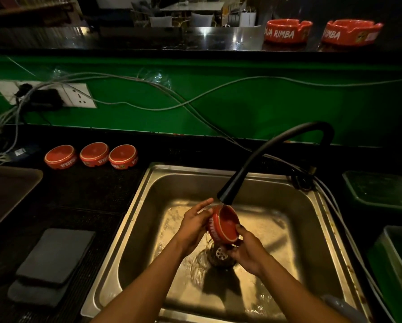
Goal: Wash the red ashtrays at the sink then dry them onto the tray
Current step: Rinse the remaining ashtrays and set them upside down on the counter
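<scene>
A red ashtray [224, 223] is tilted on its side over the steel sink [134, 206], right under the black faucet spout [228, 194]. Water runs off it toward the drain [219, 254]. My left hand [195, 226] holds its left side, index finger stretched out. My right hand [247, 250] grips its lower right edge. Three red ashtrays [91, 156] lie upside down in a row on the dark counter, left of the sink. Two more red ashtrays [288, 31] [352, 32] stand upright on the upper bar ledge. A dark tray [6, 192] sits at the far left.
Grey folded cloths [53, 259] lie on the counter left of the sink. Cables [148, 94] and a wall socket [78, 95] run along the green wall. A clear container [379, 190] and a green bin [395, 264] stand right of the sink.
</scene>
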